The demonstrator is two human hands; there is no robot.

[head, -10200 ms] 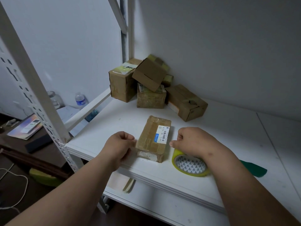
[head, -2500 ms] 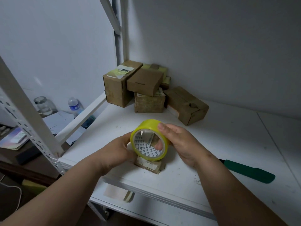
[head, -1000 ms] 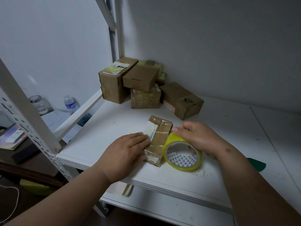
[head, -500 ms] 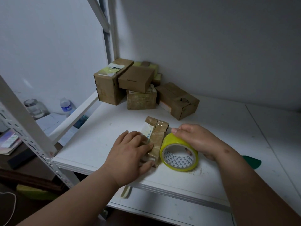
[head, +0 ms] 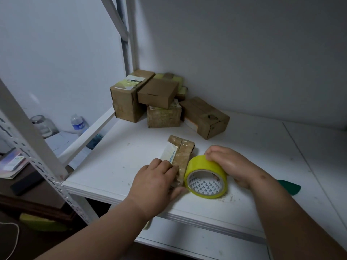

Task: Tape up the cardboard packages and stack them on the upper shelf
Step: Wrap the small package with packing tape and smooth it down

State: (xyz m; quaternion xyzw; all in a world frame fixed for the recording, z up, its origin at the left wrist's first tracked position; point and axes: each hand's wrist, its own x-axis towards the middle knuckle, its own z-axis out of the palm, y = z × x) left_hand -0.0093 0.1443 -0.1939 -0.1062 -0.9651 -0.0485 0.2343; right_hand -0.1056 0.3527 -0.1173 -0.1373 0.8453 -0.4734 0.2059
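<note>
Tape roll stands on edge on the white shelf, touching the right side of the small cardboard package. My right hand curls over the roll's top and grips it. My left hand lies flat on the near end of the package, fingers straight, pressing it down. Behind the package, in the shelf's back corner, sits a pile of boxes. A green handle shows to the right of the package, past my right wrist.

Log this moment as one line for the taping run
stage: taping package | left hand: presses package flat on shelf | right hand: grips yellow tape roll beside package | stack: not yet
</note>
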